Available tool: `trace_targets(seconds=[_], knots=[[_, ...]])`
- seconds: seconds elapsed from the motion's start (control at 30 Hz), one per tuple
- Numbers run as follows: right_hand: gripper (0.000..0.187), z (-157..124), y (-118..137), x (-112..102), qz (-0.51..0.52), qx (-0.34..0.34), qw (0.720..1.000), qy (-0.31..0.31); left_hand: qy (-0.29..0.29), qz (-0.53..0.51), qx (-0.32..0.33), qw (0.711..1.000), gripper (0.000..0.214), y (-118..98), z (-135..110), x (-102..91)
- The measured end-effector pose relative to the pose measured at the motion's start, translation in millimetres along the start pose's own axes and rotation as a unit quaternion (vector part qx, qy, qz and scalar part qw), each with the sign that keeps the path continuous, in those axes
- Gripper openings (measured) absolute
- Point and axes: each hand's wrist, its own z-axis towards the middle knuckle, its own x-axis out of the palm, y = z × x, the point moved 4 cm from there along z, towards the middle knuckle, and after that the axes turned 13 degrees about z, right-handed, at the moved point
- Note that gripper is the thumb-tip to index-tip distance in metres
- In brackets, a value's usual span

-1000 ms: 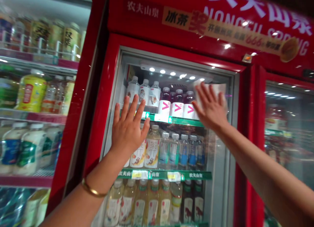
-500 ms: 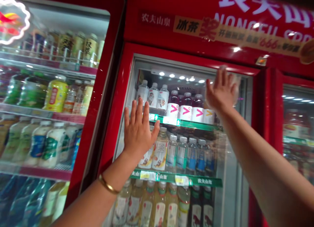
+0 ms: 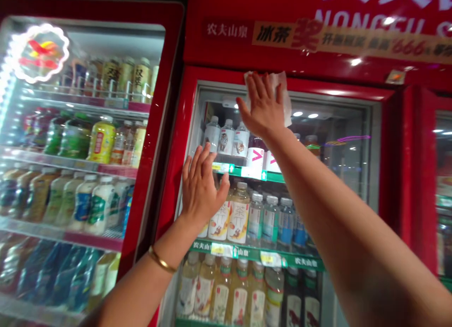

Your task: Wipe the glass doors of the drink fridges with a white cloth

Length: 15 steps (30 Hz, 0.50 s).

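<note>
I watch the spread right hand (image 3: 262,105) sweep a thin white wipe (image 3: 287,101) leftward, so it now overlaps the glossy red door frame (image 3: 332,90), the left hand (image 3: 200,188) splayed, gripping nothing

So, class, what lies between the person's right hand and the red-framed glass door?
In the head view, a thin white sheet lies between the right hand and the red-framed glass door.
</note>
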Motion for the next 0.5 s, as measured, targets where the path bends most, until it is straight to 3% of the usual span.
trace_targets(seconds=[0.07,0.17,0.23,0.27,0.33,0.4,0.47,0.5], knots=[[0.081,-19,28,15,0.018,-0.032,0.999,0.023,-0.037,-0.039,-0.022,0.998,0.066,3,-6,-6.5],[0.077,-78,86,41,0.026,-0.230,0.963,0.139,-0.085,-0.060,-0.058,0.993,0.068,9,-19,-16.5],[0.073,-109,92,41,0.027,-0.320,0.927,0.191,-0.095,-0.060,-0.060,0.992,0.071,12,-26,-20.5],[0.072,-113,82,34,0.027,-0.324,0.925,0.196,-0.089,-0.059,-0.056,0.993,0.072,12,-29,-21.2],[0.070,-95,43,14,0.022,-0.247,0.956,0.154,-0.065,-0.055,-0.045,0.995,0.072,12,-32,-20.6],[0.071,-61,0,-7,0.014,-0.085,0.994,0.062,-0.045,-0.049,-0.038,0.997,0.072,12,-32,-19.2],[0.071,-42,-17,-12,0.011,0.042,0.999,-0.012,-0.045,-0.045,-0.036,0.997,0.071,10,-30,-19.1],[0.071,-43,-10,-8,0.011,0.062,0.998,-0.026,-0.049,-0.042,-0.039,0.997,0.071,10,-29,-19.4]])
